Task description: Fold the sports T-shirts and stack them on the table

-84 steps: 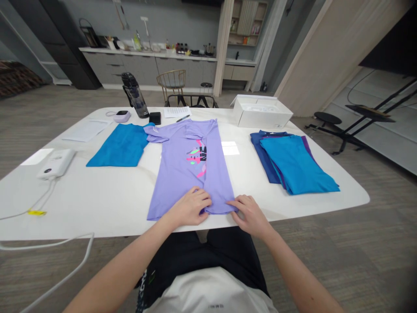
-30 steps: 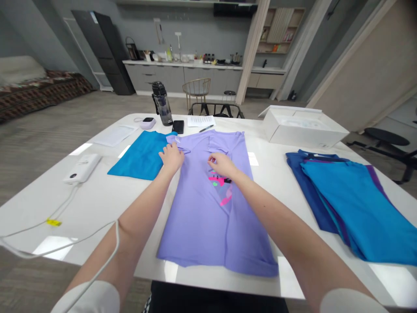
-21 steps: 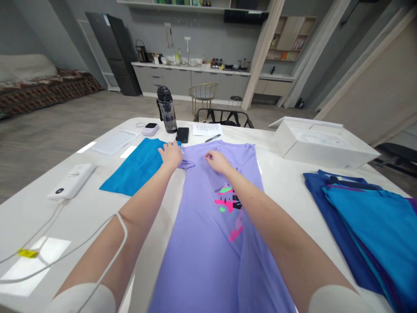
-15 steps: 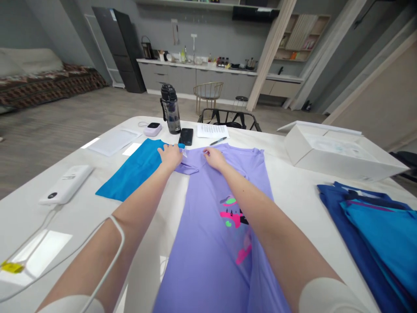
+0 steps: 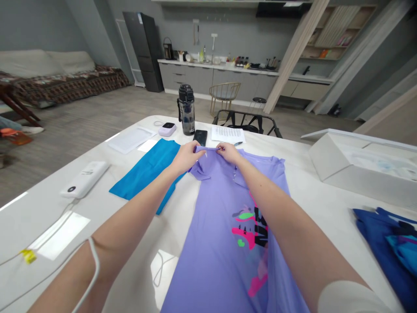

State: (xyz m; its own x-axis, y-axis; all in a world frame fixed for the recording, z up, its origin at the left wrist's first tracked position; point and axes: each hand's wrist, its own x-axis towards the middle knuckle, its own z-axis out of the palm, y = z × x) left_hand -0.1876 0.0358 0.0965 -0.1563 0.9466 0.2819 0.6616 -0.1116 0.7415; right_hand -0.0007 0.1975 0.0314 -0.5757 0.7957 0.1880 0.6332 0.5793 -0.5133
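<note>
Purple shirt [image 5: 215,234] is filling bottom center, lying lengthwise on the white table [image 5: 309,191], hem running out of frame; pink/green/black print is showing right of its middle, partly covered by the right forearm. White cable [image 5: 93,265] is crossing the left forearm at lower left, yellow tag [image 5: 28,256] sitting farther left. Dark blue and bright blue clothes [image 5: 374,243] are stacking up at lower right, cut by the frame edge. White power bank [image 5: 85,179] is lying mid-left; blue garment [image 5: 153,167] is lying flat between it and the purple shirt, left forearm passing over it. Center frame: left hand [image 5: 187,158] is pinching the shirt's upper left edge, thumb and fingers clamping cloth; right hand [image 5: 229,153] is pinching the same edge just to the right, fingertips closing together on it. Open white box [image 5: 368,169] is sitting at mid-right. Beyond the hands: pen [image 5: 238,144], black flat item [image 5: 200,138] and printed sheet [image 5: 228,134] are lying close by, bottle [image 5: 187,111] standing upright behind. Black-framed chair [image 5: 247,121] is standing past the table; fridge [image 5: 143,50] is standing upper left.
</note>
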